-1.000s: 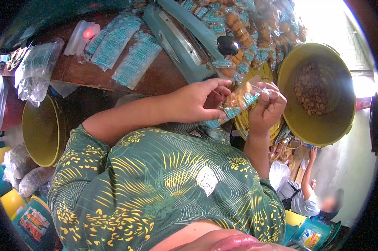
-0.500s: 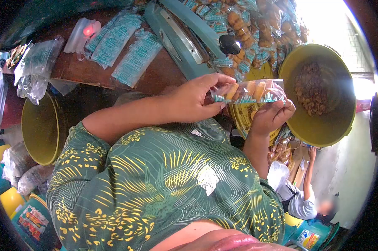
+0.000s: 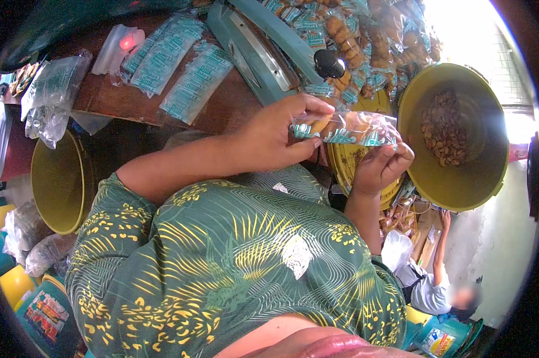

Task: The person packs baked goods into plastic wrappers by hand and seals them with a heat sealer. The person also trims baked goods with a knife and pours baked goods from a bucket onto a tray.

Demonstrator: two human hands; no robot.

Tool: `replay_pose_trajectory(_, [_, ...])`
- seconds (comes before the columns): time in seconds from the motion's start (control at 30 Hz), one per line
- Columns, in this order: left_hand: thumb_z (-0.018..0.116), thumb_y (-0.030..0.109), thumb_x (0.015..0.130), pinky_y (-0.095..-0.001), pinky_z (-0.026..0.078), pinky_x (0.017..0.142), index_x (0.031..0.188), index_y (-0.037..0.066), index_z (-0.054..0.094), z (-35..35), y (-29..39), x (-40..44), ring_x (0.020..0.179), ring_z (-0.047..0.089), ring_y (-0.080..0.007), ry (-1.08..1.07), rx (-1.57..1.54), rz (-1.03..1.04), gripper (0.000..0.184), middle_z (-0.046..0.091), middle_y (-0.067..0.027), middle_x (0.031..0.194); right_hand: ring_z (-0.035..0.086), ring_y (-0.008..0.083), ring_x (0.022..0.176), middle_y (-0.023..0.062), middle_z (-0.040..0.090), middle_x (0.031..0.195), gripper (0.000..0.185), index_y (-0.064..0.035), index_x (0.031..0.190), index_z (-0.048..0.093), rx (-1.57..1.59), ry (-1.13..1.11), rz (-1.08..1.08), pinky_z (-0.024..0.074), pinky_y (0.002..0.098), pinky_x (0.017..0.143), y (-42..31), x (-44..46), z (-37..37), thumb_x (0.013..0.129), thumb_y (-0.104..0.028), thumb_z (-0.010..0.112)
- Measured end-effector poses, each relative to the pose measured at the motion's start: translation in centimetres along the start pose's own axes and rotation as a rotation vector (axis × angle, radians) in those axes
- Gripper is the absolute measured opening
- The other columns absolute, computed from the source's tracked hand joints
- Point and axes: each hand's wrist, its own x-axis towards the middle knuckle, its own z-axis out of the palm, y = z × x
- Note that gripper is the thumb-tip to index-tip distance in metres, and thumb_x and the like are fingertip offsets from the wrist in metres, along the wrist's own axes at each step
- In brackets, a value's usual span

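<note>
Room: crowded workroom, glaring white at the window (image 3: 503, 51) over on the right.
Left hand (image 3: 281, 125): fingers and thumb pinched around the packet's left end.
Right hand (image 3: 384, 162): fingers narrow, gripping the packet's lower right corner.
Bakery packet (image 3: 347, 130): held level between both hands, above a yellow lid (image 3: 343, 170); golden baked pieces are inside, so filling looks done. Whether either end is sealed, I can't tell; fingers cover the left one.
Desk (image 3: 129, 106): flat printed wrappers (image 3: 199, 80) lie on it, apparently unfilled, so some packing seems left.
Teal sealer (image 3: 274, 37): just beyond the hands, nothing visible in it; its far end is cut off.
Filled packets (image 3: 348, 51): heaped behind the sealer, a good many seemingly done, too tangled to count.
Yellow tub (image 3: 469, 188): right of the hands, brown pieces (image 3: 444, 131) at its bottom, too blurry to name.
Co-worker (image 3: 427, 289): farthest off, one arm raised, whatever they handle hidden.
</note>
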Motion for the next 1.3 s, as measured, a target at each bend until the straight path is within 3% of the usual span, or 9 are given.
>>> replay_pose_trajectory(0.2, [0.069,0.012,0.088,-0.0335,0.042,0.102,0.132,0.001,0.046,-1.3,-0.1,-0.1,0.118,0.053,-0.0162,-0.205,-0.194,-0.262,0.051,0.056,-0.0092,0.122,0.058,0.0200,0.093,0.0132,0.060,0.103,0.029,-0.0075,0.102,0.036,-0.027,-0.064,-0.085,0.0471,0.0371,0.087,-0.2,0.3,0.2,0.100,-0.030,0.054])
replay_pose_trajectory(0.3, [0.072,0.020,0.087,-0.0341,0.042,0.103,0.136,0.001,0.043,-1.7,0.2,0.1,0.119,0.051,-0.0166,-0.334,-0.365,-0.368,0.060,0.055,-0.0096,0.126,0.063,0.0290,0.085,0.0141,0.065,0.092,0.026,-0.0077,0.096,0.037,-0.018,-0.189,-0.192,0.0477,0.0457,0.082,-2.2,1.2,1.6,0.100,-0.027,0.053])
replay_pose_trajectory(0.4, [0.073,0.025,0.086,-0.0342,0.041,0.103,0.139,0.001,0.041,-1.1,0.9,0.1,0.119,0.051,-0.0179,-0.416,-0.391,-0.460,0.066,0.054,-0.0109,0.130,0.065,0.0297,0.079,0.0124,0.068,0.087,0.025,-0.0089,0.091,0.037,0.042,-0.248,-0.207,0.0484,0.0448,0.081,-2.6,0.7,2.6,0.098,-0.024,0.056])
replay_pose_trajectory(0.43, [0.075,0.028,0.085,-0.0338,0.043,0.100,0.138,0.002,0.043,-1.2,1.1,0.4,0.115,0.054,-0.0193,-0.457,-0.098,-0.387,0.067,0.057,-0.0123,0.127,0.064,0.0301,0.083,0.0128,0.068,0.091,0.022,-0.0093,0.090,0.042,0.041,-0.325,-0.168,0.0483,0.0435,0.081,-3.2,0.7,2.5,0.095,-0.021,0.061])
replay_pose_trajectory(0.73, [0.069,0.021,0.084,-0.0367,0.048,0.093,0.131,0.001,0.050,-2.0,1.9,1.0,0.107,0.063,-0.0251,-0.427,0.300,-0.246,0.054,0.063,-0.0175,0.116,0.063,0.0298,0.092,0.0110,0.067,0.105,0.039,-0.0082,0.104,0.063,-0.263,-0.568,-0.267,0.0471,0.0417,0.082,-5.3,2.8,1.5,0.075,-0.026,0.081])
replay_pose_trajectory(0.87, [0.071,0.024,0.084,-0.0374,0.049,0.092,0.129,0.001,0.051,-2.2,2.7,1.1,0.107,0.063,-0.0282,-0.483,0.325,-0.289,0.055,0.063,-0.0189,0.115,0.061,0.0296,0.098,0.0085,0.064,0.111,0.049,-0.0086,0.108,0.067,-0.362,-0.712,-0.152,0.0467,0.0411,0.085,-5.1,2.3,0.8,0.064,-0.024,0.083])
replay_pose_trajectory(1.03, [0.073,0.027,0.083,-0.0367,0.048,0.091,0.129,0.001,0.051,-1.8,2.5,1.2,0.105,0.063,-0.0267,-0.548,0.318,-0.371,0.057,0.063,-0.0177,0.114,0.058,0.0312,0.103,0.0084,0.060,0.112,0.044,-0.0080,0.101,0.065,-0.376,-0.829,-0.103,0.0461,0.0436,0.088,-5.4,2.2,1.1,0.061,-0.019,0.080])
replay_pose_trajectory(1.13, [0.073,0.029,0.084,-0.0366,0.050,0.084,0.123,0.000,0.054,-1.1,1.6,1.5,0.094,0.065,-0.0268,-0.538,0.285,-0.371,0.052,0.065,-0.0190,0.106,0.057,0.0311,0.104,0.0087,0.059,0.113,0.043,-0.0077,0.098,0.063,-0.359,-0.851,-0.104,0.0452,0.0444,0.090,-5.3,2.6,0.5,0.060,-0.017,0.079])
replay_pose_trajectory(1.3, [0.073,0.026,0.085,-0.0335,0.049,0.085,0.123,-0.002,0.053,-0.6,2.1,1.8,0.094,0.061,-0.0182,-0.539,0.113,-0.475,0.051,0.065,-0.0139,0.104,0.055,0.0310,0.102,0.0092,0.059,0.112,0.050,-0.0060,0.102,0.060,-0.292,-0.846,-0.111,0.0432,0.0420,0.089,-5.0,2.2,0.4,0.060,-0.020,0.083])
